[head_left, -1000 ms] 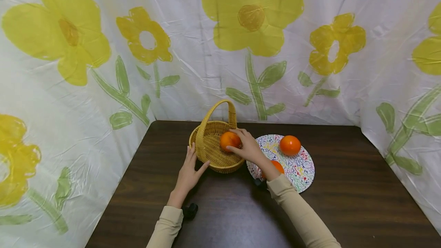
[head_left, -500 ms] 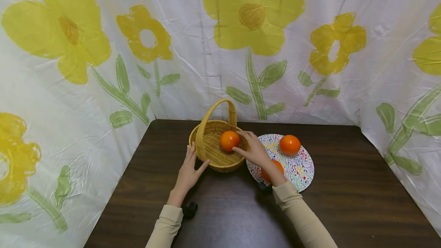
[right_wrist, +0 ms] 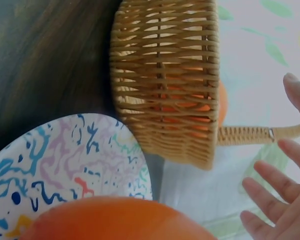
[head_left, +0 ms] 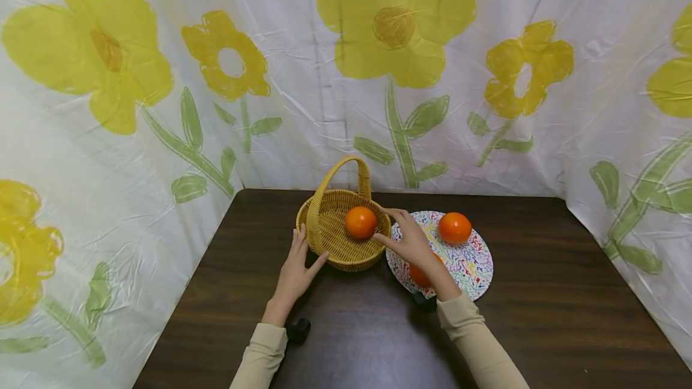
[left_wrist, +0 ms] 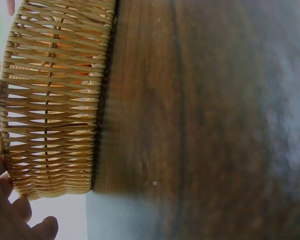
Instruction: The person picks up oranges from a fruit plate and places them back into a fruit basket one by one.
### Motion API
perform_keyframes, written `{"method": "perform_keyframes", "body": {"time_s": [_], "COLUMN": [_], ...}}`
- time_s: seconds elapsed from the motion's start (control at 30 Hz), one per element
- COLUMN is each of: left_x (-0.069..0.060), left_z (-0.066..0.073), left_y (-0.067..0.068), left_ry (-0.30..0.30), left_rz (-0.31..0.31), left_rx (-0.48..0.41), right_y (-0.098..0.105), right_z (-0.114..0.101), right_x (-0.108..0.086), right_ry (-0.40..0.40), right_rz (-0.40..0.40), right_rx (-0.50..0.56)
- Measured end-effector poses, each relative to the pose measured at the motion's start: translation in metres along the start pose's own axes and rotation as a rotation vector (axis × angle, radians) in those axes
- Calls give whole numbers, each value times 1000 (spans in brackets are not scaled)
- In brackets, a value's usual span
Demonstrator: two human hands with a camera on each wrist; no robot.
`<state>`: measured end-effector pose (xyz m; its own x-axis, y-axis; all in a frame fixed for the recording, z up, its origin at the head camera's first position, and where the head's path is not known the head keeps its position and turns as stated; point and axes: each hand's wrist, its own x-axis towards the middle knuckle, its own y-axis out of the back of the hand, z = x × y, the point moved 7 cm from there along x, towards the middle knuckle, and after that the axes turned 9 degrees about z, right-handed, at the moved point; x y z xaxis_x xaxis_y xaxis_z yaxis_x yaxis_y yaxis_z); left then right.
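A yellow wicker basket [head_left: 351, 260] with an arched handle stands near the table's back edge. One smooth, round orange fruit [head_left: 360, 222] lies inside it, and its colour shows through the weave in both wrist views. My left hand [head_left: 294, 275] rests against the basket's left front side, thumb and fingers spread. Just past the basket's right rim, over the left part of a patterned plate [head_left: 476, 278], is my right hand [head_left: 412, 245], fingers apart and holding nothing. That plate bears two more such fruits: one [head_left: 455, 228] at its back, another [head_left: 419, 276] partly hidden under my right wrist.
The dark wooden table [head_left: 357, 329] reaches back to a white curtain [head_left: 292, 131] printed with yellow flowers. Basket and plate stand close side by side. A black wrist device [head_left: 298, 331] sits by my left cuff.
My right hand has let go of the fruit in the basket and drawn back to the right, past the rim and over the plate. The left hand stays in place.
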<state>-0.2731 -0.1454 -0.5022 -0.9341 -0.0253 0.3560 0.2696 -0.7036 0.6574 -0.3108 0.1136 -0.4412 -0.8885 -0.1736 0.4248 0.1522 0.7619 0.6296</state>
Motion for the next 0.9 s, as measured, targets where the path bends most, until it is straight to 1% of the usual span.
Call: {"method": "perform_keyframes", "body": {"time_s": [0.27,0.53,0.67,0.9], "left_x": [0,-1,0,0], "left_z": [-3,-1,-1,-1], "left_y": [-1,-1,-1,-2], "left_ry": [9,9,11,11], "left_rz": [-8,-12,-14,-8], "left_rx": [10,12,15,12], "right_y": [9,13,17,21], "right_z": [3,7,10,17], "right_x": [-6,-13,-17,-24], "right_ry": [-32,-42,-57,-89], "right_rz": [8,24,40,48], "right_rx": [20,50,80,92]}}
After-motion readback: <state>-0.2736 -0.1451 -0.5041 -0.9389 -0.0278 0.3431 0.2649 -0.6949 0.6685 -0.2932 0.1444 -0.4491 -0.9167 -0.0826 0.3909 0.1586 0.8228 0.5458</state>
